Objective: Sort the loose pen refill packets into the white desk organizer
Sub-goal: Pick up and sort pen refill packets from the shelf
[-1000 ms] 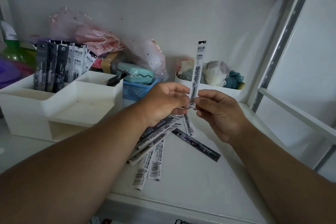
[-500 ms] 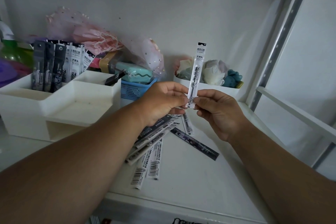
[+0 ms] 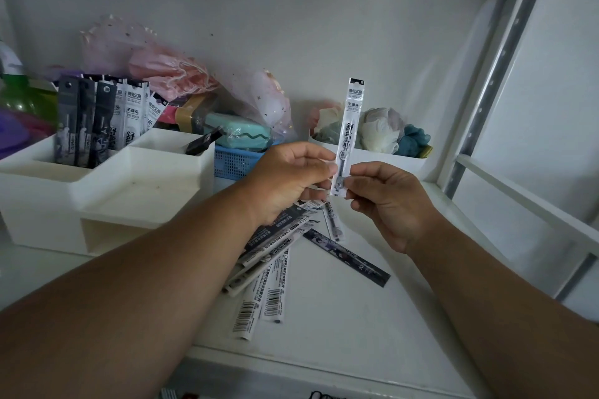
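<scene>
Both hands [image 3: 340, 185] apparently pinching upright refill packet [image 3: 351, 126].

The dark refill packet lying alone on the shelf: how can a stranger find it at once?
Look at the white shelf below the two hands. Right of the fanned pile of packets lies the dark packet, slanting down to the right. It alone is dark along its whole length.

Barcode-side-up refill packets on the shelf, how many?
2: left barcode packet and right barcode packet, side by side at the near end of the pile; the forearm may hide more.
</scene>
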